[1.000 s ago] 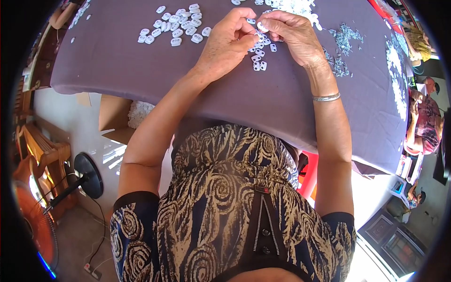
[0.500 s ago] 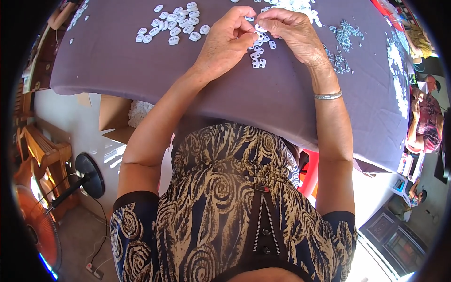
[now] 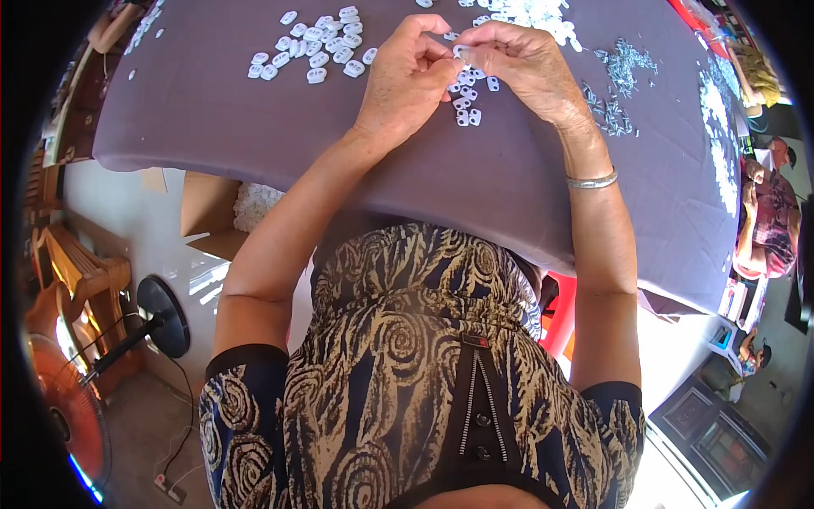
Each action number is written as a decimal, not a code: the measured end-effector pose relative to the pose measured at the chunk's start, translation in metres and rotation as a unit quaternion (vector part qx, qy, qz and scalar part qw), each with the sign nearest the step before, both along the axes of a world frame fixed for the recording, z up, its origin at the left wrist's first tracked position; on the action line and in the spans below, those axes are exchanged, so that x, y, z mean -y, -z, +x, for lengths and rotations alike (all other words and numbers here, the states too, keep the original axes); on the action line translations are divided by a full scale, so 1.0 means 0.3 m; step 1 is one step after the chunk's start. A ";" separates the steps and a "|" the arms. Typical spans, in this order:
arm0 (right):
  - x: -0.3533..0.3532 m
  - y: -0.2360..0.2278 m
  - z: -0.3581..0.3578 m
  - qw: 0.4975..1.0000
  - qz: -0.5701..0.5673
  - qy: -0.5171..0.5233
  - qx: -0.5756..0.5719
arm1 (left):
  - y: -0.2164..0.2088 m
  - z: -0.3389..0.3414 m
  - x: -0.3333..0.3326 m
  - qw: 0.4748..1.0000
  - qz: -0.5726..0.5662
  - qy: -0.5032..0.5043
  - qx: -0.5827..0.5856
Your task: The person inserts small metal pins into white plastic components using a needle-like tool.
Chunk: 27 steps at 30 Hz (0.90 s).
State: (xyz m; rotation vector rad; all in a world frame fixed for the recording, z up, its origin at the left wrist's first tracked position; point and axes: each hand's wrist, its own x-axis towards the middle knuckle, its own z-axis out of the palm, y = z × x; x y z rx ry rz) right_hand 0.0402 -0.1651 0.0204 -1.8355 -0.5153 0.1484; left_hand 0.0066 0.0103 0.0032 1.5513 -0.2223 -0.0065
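Observation:
Over the table's near side, my left hand (image 3: 402,95) and my right hand (image 3: 527,69) meet with their fingertips together. Between them is a small white plastic piece (image 3: 459,52), mostly covered by the fingers. Thumb and forefinger of each hand are closed in a pinch on it. Just below the fingertips lie several small white two-holed plastic pieces (image 3: 463,118). To the left of my left hand, rounded white two-holed pieces (image 3: 318,59) are spread in a loose group. A dense heap of white pieces (image 3: 534,19) sits beyond my right hand.
A dark cloth covers the table (image 3: 229,127). Small silvery metal parts (image 3: 623,68) lie right of my right hand, with more white pieces (image 3: 716,140) at the far right. An open cardboard box (image 3: 208,204) and a fan (image 3: 64,416) stand at the left. Another person (image 3: 770,208) sits at right.
My fingertips have shifted slightly left and closed further over the small white piece, which shows less now. The view has moved a little; the pieces on the table look unchanged.

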 end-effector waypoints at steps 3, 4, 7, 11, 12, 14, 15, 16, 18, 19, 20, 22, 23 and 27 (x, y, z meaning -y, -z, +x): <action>0.001 -0.017 -0.009 0.998 0.026 -0.038 -0.030 | 0.004 0.008 -0.007 1.000 -0.025 0.012 0.014; 0.005 -0.011 -0.007 0.997 0.034 -0.052 -0.036 | 0.002 0.009 -0.009 0.999 -0.025 0.011 0.016; 0.001 0.021 -0.007 0.997 0.055 -0.044 -0.009 | -0.013 0.006 -0.008 0.999 -0.030 0.021 -0.005; -0.005 0.000 -0.019 0.999 0.015 -0.024 0.045 | -0.021 0.010 -0.020 0.996 -0.086 0.035 -0.007; -0.007 -0.002 -0.023 0.999 0.015 -0.024 0.046 | -0.025 0.012 -0.025 0.995 -0.092 0.044 -0.017; -0.012 -0.003 -0.032 0.995 -0.013 0.001 0.100 | -0.032 0.019 -0.037 0.995 -0.081 0.054 -0.010; -0.016 -0.007 -0.036 0.995 -0.012 0.001 0.101 | -0.037 0.021 -0.043 0.995 -0.070 0.065 -0.005; -0.019 -0.012 -0.040 0.991 -0.032 0.016 0.130 | -0.047 0.023 -0.049 0.995 -0.069 0.065 -0.005; -0.029 -0.016 -0.048 0.986 -0.051 0.031 0.157 | -0.071 0.024 -0.063 0.996 -0.048 0.062 -0.031; -0.033 -0.016 -0.052 0.979 -0.059 0.037 0.189 | -0.067 0.027 -0.068 0.996 -0.047 0.062 -0.032; -0.037 -0.017 -0.053 0.972 -0.068 0.043 0.222 | -0.063 0.035 -0.074 0.996 -0.034 0.080 -0.024; -0.039 -0.021 -0.052 0.972 -0.066 0.047 0.222 | -0.061 0.042 -0.086 0.995 -0.021 0.098 -0.016; -0.038 -0.021 -0.052 0.971 -0.065 0.050 0.223 | -0.063 0.045 -0.090 0.994 -0.013 0.104 -0.018; -0.044 -0.018 -0.054 0.971 -0.058 0.054 0.228 | -0.064 0.050 -0.096 0.992 -0.023 0.119 -0.022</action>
